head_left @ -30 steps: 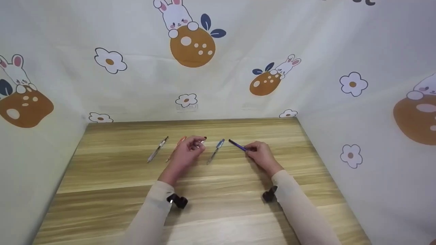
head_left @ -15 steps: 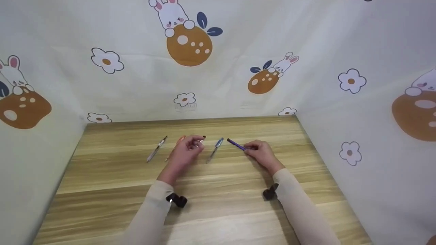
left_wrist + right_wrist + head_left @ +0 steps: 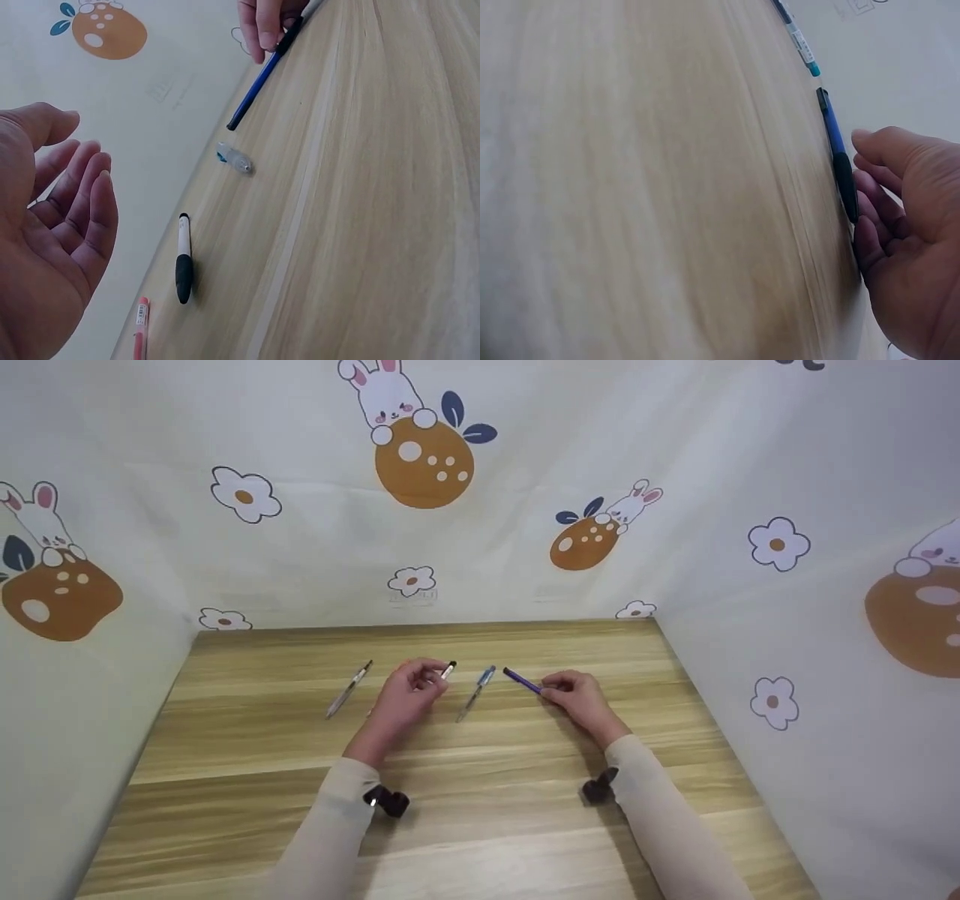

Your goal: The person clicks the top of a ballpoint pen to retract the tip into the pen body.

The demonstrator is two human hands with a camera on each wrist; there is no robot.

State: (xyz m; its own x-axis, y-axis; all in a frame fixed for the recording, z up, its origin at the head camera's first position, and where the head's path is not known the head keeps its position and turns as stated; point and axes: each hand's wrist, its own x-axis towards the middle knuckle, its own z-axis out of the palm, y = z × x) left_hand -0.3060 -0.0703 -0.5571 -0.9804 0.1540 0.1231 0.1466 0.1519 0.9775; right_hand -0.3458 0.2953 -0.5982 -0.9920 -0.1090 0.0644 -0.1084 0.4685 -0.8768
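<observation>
My left hand (image 3: 403, 694) hovers with loosely bent fingers beside a white pen with a black grip (image 3: 184, 262); in the left wrist view nothing lies between thumb and fingers. That pen lies on the table, partly behind the hand in the head view. Over at the right, my right hand (image 3: 579, 701) stands at the near end of a blue pen with a black grip (image 3: 838, 150). Its thumb is apart from the pen, and the other fingers are loosely curved close to the grip. Between the hands lies a clear pen with a light blue top (image 3: 478, 690).
Left of the left hand lies a grey and white pen (image 3: 349, 690). A red-orange pen (image 3: 141, 330) is mostly hidden behind that hand in the head view. The wooden table (image 3: 480, 825) is bordered by a pale patterned curtain (image 3: 315, 555) at the back and sides.
My left hand has shifted slightly left, so more of the white pen shows and less of the red-orange one. The right hand and other pens look the same.
</observation>
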